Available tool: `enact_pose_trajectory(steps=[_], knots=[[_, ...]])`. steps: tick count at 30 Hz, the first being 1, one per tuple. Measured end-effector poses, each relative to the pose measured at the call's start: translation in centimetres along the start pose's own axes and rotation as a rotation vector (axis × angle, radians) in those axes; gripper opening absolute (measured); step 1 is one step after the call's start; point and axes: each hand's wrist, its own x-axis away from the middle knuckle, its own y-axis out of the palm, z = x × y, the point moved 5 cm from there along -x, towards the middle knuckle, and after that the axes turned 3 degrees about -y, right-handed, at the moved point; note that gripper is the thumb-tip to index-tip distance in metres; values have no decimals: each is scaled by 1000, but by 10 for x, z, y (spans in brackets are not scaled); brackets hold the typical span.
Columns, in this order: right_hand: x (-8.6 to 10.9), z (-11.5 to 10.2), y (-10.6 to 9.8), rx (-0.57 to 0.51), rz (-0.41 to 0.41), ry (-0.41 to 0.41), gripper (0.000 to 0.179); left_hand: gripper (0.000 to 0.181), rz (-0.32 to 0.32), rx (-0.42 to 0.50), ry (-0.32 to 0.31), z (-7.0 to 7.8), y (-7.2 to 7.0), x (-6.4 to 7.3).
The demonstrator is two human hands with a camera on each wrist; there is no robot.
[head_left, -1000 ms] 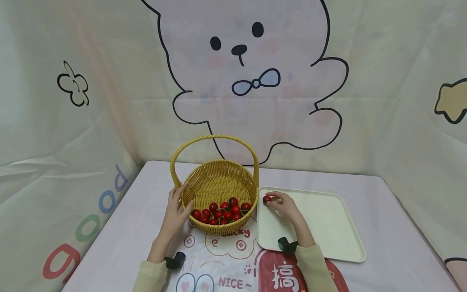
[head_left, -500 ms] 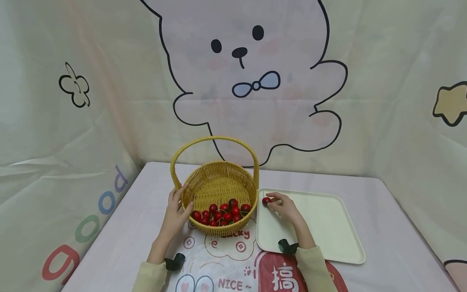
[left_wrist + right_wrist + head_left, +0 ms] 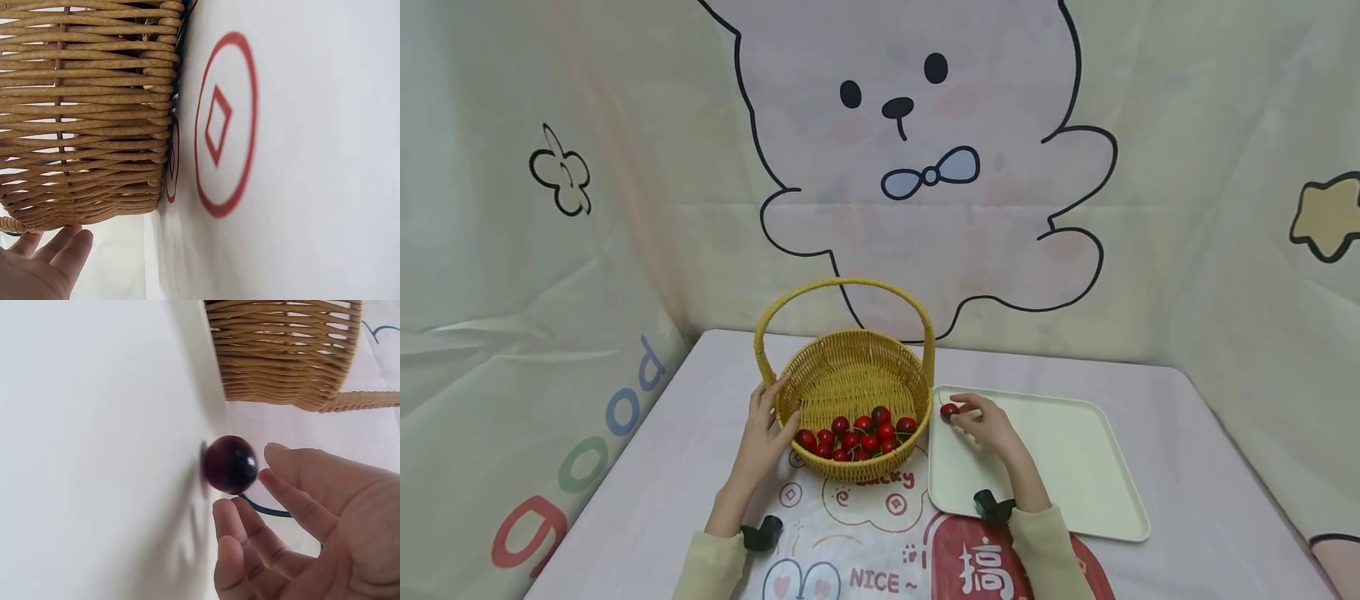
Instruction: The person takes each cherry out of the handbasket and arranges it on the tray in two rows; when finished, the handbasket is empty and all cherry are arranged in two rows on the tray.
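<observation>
My left hand (image 3: 761, 437) rests against the left side of a yellow wicker basket (image 3: 850, 477), fingers extended and spread, its thumb by the front rim. In the left wrist view the fingertips (image 3: 76, 240) meet the woven wall. Over a pale tray (image 3: 1060, 467), my right hand (image 3: 987, 427) is beside a single dark red cherry (image 3: 949, 412). The right wrist view shows this cherry (image 3: 230, 465) on the tray, its green stem running toward the fingers. There the right fingers are loosely bent, one fingertip right at the cherry and the thumb slightly apart from it.
Several red cherries (image 3: 869, 442) lie in the front part of the basket, whose tall handle (image 3: 844, 282) arches above it. The tray stands right of the basket, close to its wall. A printed white cloth (image 3: 865, 517) covers the table, and a patterned curtain (image 3: 1000, 258) hangs behind.
</observation>
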Motion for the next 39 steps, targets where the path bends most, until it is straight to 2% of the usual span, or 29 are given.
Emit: enact_pose_trajectory(steps=[8, 14, 20, 24, 30, 39], knots=[[6, -24, -18, 87, 91, -78, 36, 59, 7, -22, 3, 2, 0, -1], [15, -53, -27, 73, 138, -134, 35, 61, 2, -8, 6, 6, 1, 0], [20, -84, -26, 4, 165, -200, 33, 60, 5, -18, -4, 6, 1, 0], [18, -102, -17, -39, 145, -258, 34, 59, 10, -26, -3, 7, -1, 0], [11, -122, 9, -31, 81, -341, 31, 59, 10, -25, 9, 7, -1, 1], [6, -142, 52, 18, -51, -385, 28, 60, 9, -19, -1, 6, -2, 5]])
